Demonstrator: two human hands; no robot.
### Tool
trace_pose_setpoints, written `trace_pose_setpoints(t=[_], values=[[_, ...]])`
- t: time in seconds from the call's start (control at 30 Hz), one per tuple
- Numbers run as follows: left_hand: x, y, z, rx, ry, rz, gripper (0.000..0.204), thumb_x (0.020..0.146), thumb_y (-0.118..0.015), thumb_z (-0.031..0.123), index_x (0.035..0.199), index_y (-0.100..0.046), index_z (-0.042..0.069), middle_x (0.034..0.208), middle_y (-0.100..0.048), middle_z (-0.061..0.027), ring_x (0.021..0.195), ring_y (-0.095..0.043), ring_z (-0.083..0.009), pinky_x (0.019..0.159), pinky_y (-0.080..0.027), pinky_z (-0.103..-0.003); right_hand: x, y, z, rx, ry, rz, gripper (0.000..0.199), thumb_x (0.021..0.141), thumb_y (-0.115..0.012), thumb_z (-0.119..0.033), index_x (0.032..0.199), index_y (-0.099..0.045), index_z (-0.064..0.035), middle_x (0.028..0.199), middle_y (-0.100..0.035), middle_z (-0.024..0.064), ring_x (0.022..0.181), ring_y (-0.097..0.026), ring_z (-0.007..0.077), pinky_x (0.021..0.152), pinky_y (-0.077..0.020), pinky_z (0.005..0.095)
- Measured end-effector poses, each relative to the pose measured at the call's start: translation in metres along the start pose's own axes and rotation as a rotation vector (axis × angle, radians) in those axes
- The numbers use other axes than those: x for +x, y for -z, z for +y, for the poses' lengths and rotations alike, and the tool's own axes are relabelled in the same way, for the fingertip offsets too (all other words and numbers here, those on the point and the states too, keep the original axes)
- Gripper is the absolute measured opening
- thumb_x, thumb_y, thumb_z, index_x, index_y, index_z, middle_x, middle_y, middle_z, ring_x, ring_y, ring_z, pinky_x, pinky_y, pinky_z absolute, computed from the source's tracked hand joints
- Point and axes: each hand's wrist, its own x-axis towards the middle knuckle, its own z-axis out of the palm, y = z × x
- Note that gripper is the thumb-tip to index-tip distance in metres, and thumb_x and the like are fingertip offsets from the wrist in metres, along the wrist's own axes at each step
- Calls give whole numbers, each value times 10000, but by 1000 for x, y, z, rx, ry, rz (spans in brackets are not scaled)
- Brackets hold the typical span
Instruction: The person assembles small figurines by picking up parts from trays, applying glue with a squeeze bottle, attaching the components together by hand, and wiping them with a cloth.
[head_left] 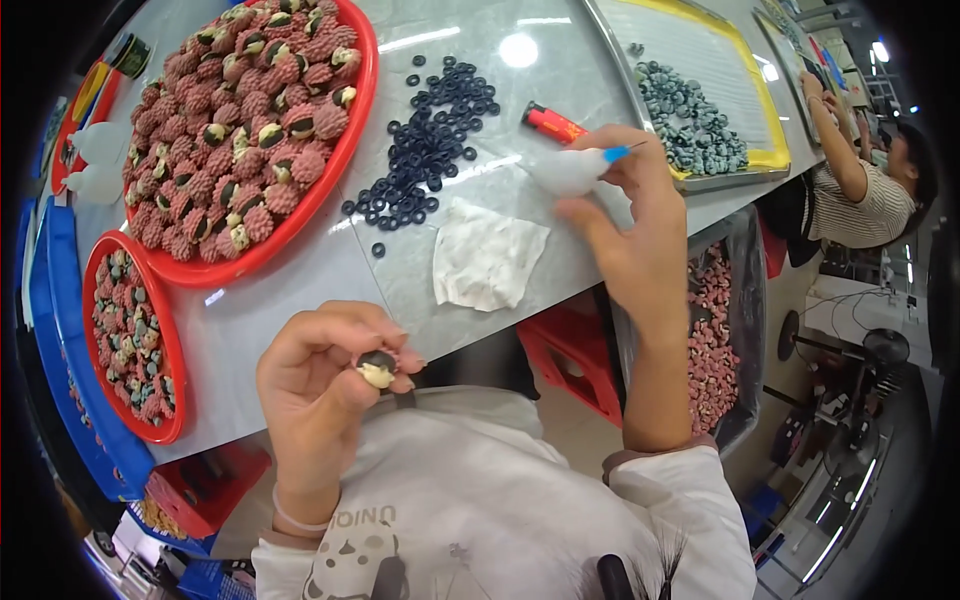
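Observation:
Raised over the table's front edge, my left hand (318, 370) pinches a small moulded piece (377, 369), cream below and dark above, with some pink behind it. Fingers hide part of that piece. My right hand (640, 230) has its thumb and fingers around a small translucent squeeze bottle (566, 173), whose blue needle tip points right. Below the bottle, a crumpled white tissue (488, 256) lies on the table. Many small dark blue rings (425, 150) are scattered beyond the tissue. Just past the bottle sits a red tube with a black end (552, 123).
A big round red tray (367, 85) of pink pieces stands left, with a smaller red tray (178, 405) nearer. Back right is a yellow-edged tray (745, 50) with grey-green pieces (690, 120). A lined bin (748, 330) of pink pieces and a red stool (570, 360) stand below; another person (850, 190) sits right.

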Motion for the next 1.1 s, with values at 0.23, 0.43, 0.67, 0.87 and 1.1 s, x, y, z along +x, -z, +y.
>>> trace_pose_setpoints(t=[0.23, 0.43, 0.67, 0.87, 1.1], values=[[7, -2, 2, 18, 12, -5, 272, 719, -626, 172, 861, -483, -12, 855, -506, -141, 711, -557, -193, 575, -472, -246, 72, 65, 50, -290, 23, -135, 219, 662, -575, -19, 878, -549, 3, 830, -559, 45, 767, -499, 125, 690, -404, 229], [6, -3, 7, 90, 31, -14, 304, 729, -618, 226, 856, -441, 15, 856, -453, -89, 687, -509, -143, 537, -420, -178, 70, 65, 57, -536, 199, -114, 149, 702, -538, 8, 850, -555, 11, 852, -567, 45, 744, -516, 132, 698, -406, 236], [5, 4, 8, 1, -9, -8, 267, 730, -612, 152, 881, -475, -21, 870, -500, -146, 730, -557, -200, 589, -485, -247, 30, 77, 7, 710, -160, 85, 239, 745, -460, 15, 975, -450, 76, 980, -478, 162, 794, -507, 173, 703, -411, 218], [7, -2, 3, -106, 28, -79, 246, 730, -603, 114, 886, -489, -37, 915, -497, -164, 746, -557, -201, 616, -488, -256, -10, 36, -20, 1411, -329, -395, 229, 788, -425, -30, 992, -453, 70, 946, -442, 178, 666, -439, 132, 613, -397, 240], [5, -13, 1, -55, 87, -82, 364, 707, -638, 274, 902, -448, 32, 913, -463, -119, 697, -534, -158, 545, -437, -181, -27, 2, -53, 1209, -481, -517, 185, 766, -549, -83, 895, -457, 13, 907, -425, 133, 599, -490, 109, 468, -407, 173]])
